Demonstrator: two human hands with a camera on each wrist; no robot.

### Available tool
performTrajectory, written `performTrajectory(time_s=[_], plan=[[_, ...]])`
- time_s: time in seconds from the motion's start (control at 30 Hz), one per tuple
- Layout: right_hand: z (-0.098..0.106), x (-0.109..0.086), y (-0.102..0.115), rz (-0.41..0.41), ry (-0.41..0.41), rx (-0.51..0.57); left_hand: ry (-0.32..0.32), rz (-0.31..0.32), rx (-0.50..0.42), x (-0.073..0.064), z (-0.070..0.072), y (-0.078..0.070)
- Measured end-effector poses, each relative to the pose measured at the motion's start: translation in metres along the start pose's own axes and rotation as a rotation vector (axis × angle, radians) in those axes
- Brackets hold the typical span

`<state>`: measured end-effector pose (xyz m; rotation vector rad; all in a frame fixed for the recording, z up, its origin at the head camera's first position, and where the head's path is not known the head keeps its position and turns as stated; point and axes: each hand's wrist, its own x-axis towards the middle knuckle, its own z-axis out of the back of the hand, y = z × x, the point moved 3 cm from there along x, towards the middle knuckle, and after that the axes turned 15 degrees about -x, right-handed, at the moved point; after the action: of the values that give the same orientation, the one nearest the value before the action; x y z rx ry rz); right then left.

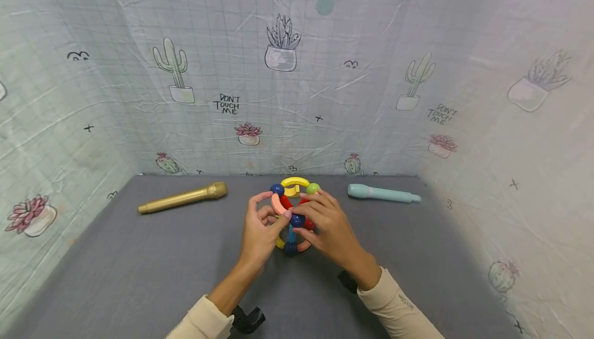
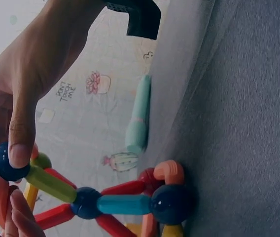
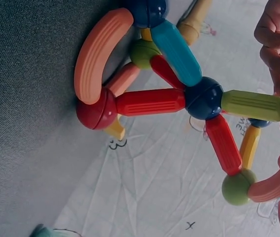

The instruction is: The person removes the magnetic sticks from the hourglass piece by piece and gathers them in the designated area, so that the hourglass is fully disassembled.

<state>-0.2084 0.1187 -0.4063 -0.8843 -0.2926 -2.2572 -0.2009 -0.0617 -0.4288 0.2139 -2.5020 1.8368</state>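
A build of magnetic balls and rods stands on the grey table, with a blue rod (image 2: 125,204) and a dark blue ball (image 2: 172,204) low down. My right hand (image 1: 331,225) pinches the upper dark blue ball (image 2: 12,163) between thumb and fingers. A green rod (image 3: 253,104) joins that ball to the central dark blue ball (image 3: 204,98). From the left, my left hand (image 1: 261,230) pinches a pink curved rod (image 1: 278,204), its thumb close to the upper ball. Red rods (image 3: 150,101) spread from the central ball. Fingers partly hide the top of the build.
A gold microphone-shaped stick (image 1: 183,198) lies on the table to the left of the build. On the right lies a light teal one (image 1: 384,193). Patterned cloth (image 1: 297,96) hangs behind and along both sides. Black straps (image 1: 248,320) circle the wrists.
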Motion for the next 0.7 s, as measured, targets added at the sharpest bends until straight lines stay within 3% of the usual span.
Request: performTrajectory(time_s=[0.2,0.37,0.57,0.7], plan=[[-0.002,0.002,0.000,-0.001,0.007,0.032,0.022,-0.005,0.017,0.005,0.007,-0.004],[-0.003,0.004,0.000,-0.002,0.017,0.043,0.073,0.006,0.040,0.007,0.022,-0.005],[-0.003,0.003,-0.001,-0.008,0.026,0.045,0.162,0.078,0.040,0.005,0.042,-0.008],[-0.002,0.002,-0.002,-0.019,0.027,0.050,0.227,0.114,0.119,0.011,0.054,-0.011]])
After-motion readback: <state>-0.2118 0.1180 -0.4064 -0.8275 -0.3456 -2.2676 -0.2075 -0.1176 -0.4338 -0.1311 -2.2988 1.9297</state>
